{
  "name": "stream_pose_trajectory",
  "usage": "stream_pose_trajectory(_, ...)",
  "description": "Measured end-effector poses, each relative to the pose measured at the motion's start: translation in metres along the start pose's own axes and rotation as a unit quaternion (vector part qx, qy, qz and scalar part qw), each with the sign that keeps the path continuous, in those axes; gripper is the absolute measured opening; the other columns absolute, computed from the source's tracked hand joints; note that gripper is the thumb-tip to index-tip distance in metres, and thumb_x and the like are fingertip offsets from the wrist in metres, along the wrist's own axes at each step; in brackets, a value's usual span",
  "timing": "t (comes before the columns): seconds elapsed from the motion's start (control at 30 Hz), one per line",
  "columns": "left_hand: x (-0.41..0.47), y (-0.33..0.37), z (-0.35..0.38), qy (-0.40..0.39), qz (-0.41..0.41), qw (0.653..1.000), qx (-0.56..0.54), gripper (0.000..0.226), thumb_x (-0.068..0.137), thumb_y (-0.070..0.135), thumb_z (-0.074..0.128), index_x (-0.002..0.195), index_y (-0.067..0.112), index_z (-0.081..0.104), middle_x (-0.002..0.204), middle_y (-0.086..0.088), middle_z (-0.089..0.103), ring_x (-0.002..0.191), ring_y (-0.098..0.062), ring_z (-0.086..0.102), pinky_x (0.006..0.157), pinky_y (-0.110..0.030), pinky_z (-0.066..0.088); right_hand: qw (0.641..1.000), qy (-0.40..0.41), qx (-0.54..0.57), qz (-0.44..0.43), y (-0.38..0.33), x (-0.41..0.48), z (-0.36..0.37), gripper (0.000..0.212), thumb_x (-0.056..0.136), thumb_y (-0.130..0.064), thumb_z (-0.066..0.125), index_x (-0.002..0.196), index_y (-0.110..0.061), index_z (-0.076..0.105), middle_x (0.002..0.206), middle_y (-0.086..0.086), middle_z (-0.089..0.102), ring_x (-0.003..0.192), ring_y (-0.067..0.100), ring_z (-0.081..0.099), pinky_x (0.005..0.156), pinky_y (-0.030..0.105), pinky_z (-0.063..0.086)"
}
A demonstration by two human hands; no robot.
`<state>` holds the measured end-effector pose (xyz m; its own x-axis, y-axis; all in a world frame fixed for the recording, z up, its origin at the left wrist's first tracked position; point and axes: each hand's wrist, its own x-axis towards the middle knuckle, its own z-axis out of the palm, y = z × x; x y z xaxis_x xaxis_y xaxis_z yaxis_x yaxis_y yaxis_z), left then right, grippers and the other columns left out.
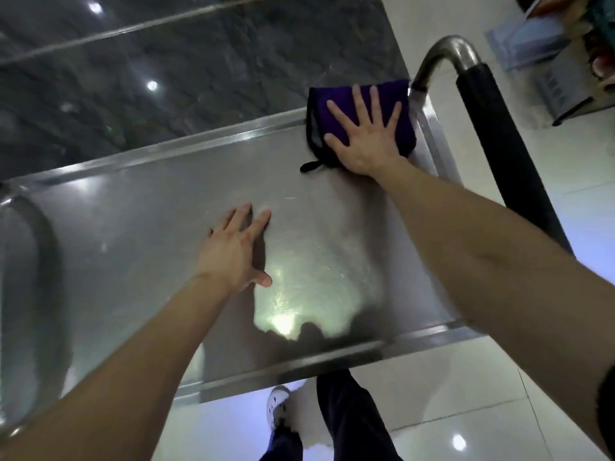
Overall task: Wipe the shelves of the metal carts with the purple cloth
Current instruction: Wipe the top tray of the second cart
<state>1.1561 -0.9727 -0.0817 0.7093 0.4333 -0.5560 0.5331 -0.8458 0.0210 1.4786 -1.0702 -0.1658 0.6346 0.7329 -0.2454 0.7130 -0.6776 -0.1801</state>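
The metal cart's top shelf (pixel 139 227) fills the middle of the head view, shiny and scratched, with a raised rim. The folded purple cloth (pixel 407 128) lies in the shelf's far right corner, a small dark loop sticking out at its near left. My right hand (pixel 364 138) presses flat on the cloth with fingers spread and straight. My left hand (pixel 234 251) rests on the bare shelf near its middle, fingers straight and pointing away from me, holding nothing.
The cart's handle (pixel 492 128), a bent steel tube with a black grip, rises at the right end. A dark marble surface (pixel 166 78) lies beyond the far rim. Boxes (pixel 549 61) stand on the white tiled floor at the upper right. My legs and shoe show below.
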Motion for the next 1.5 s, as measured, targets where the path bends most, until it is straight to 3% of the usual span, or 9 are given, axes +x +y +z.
stream_pose_trajectory(0.2, -0.003, 0.001, -0.003, 0.001, -0.002, 1.000, -0.020, 0.148, 0.060, 0.066, 0.096, 0.173, 0.043, 0.002, 0.182, -0.001, -0.001, 0.167, -0.033, 0.006, 0.130, -0.058, 0.027, 0.996, 0.003, -0.026, -0.087, -0.030, -0.095, 0.039, 0.070, 0.105, -0.074, 0.013, 0.170, -0.050, 0.007, 0.182, 0.003, -0.010, 0.166, 0.035, -0.016, 0.123, 0.077, -0.008)
stream_pose_trajectory(0.43, -0.012, 0.005, -0.006, 0.029, -0.008, 0.998, -0.049, 0.147, 0.055, 0.054, 0.104, 0.172, 0.043, 0.015, 0.179, -0.005, 0.015, 0.164, -0.034, 0.018, 0.124, -0.064, 0.034, 0.987, 0.065, 0.007, -0.150, -0.063, -0.283, 0.102, 0.069, 0.108, -0.067, 0.039, 0.170, -0.045, 0.023, 0.183, 0.006, 0.002, 0.167, 0.038, -0.003, 0.123, 0.080, 0.006)
stream_pose_trajectory(0.6, -0.042, 0.005, 0.008, 0.135, -0.026, 0.988, -0.066, 0.130, 0.064, 0.055, 0.100, 0.169, 0.040, 0.025, 0.176, -0.009, 0.026, 0.158, -0.037, 0.031, 0.125, -0.059, 0.032, 0.983, 0.037, -0.010, -0.182, -0.115, -0.330, 0.119, 0.072, 0.106, -0.069, 0.040, 0.171, -0.046, 0.019, 0.183, 0.005, -0.002, 0.167, 0.038, -0.008, 0.122, 0.081, 0.005)
stream_pose_trajectory(0.73, -0.085, -0.028, 0.036, 0.164, -0.057, 0.971, -0.165, 0.093, 0.085, 0.052, 0.087, 0.164, 0.030, 0.042, 0.170, -0.013, 0.036, 0.153, -0.040, 0.038, 0.123, -0.056, 0.035, 0.987, 0.039, 0.001, -0.153, -0.117, -0.341, 0.106, 0.077, 0.101, -0.077, 0.046, 0.169, -0.047, 0.026, 0.183, 0.006, -0.001, 0.168, 0.035, -0.007, 0.122, 0.081, 0.002)
stream_pose_trajectory(0.83, -0.117, -0.072, 0.050, 0.116, -0.110, 0.973, -0.165, 0.116, 0.067, 0.056, 0.099, 0.164, 0.037, 0.038, 0.169, -0.012, 0.032, 0.152, -0.042, 0.037, 0.122, -0.058, 0.038, 0.996, 0.013, -0.014, -0.082, -0.126, -0.355, 0.107, 0.080, 0.099, -0.087, 0.033, 0.170, -0.052, 0.014, 0.181, 0.004, -0.015, 0.166, 0.034, -0.019, 0.123, 0.080, -0.004)
stream_pose_trajectory(0.93, -0.134, -0.110, 0.056, 0.060, -0.177, 0.973, -0.138, 0.151, 0.042, 0.057, 0.106, 0.166, 0.048, 0.019, 0.173, -0.014, 0.017, 0.157, -0.044, 0.027, 0.118, -0.064, 0.037, 0.998, -0.028, -0.028, -0.048, -0.136, -0.351, 0.106, 0.086, 0.096, -0.093, 0.028, 0.169, -0.055, 0.002, 0.178, 0.002, -0.027, 0.163, 0.033, -0.029, 0.122, 0.079, -0.009)
stream_pose_trajectory(1.0, -0.137, -0.127, 0.060, 0.037, -0.199, 0.971, -0.124, 0.159, 0.037, 0.060, 0.106, 0.166, 0.049, 0.013, 0.173, -0.015, 0.011, 0.159, -0.044, 0.020, 0.118, -0.070, 0.034, 0.999, -0.033, -0.022, -0.030, -0.138, -0.344, 0.105, 0.088, 0.094, -0.094, 0.029, 0.168, -0.057, 0.000, 0.178, 0.001, -0.028, 0.163, 0.032, -0.029, 0.122, 0.078, -0.011)
stream_pose_trajectory(1.3, -0.122, -0.146, 0.060, 0.029, -0.189, 0.975, -0.113, 0.141, 0.048, 0.082, 0.093, 0.163, 0.042, 0.024, 0.164, -0.010, 0.028, 0.154, -0.040, 0.027, 0.112, -0.067, 0.047, 0.999, -0.048, 0.010, 0.012, -0.127, -0.207, 0.069, 0.094, 0.087, -0.100, 0.021, 0.166, -0.059, -0.006, 0.179, 0.002, -0.025, 0.162, 0.033, -0.030, 0.119, 0.079, -0.015)
stream_pose_trajectory(1.5, -0.115, -0.145, 0.059, 0.039, -0.207, 0.973, -0.098, 0.141, 0.049, 0.087, 0.088, 0.164, 0.049, 0.017, 0.173, -0.004, 0.018, 0.159, -0.036, 0.023, 0.110, -0.066, 0.046, 0.999, -0.047, 0.015, 0.023, -0.166, -0.046, 0.041, 0.108, 0.073, -0.110, 0.006, 0.167, -0.056, -0.008, 0.179, 0.009, -0.021, 0.162, 0.041, -0.027, 0.114, 0.082, -0.021)
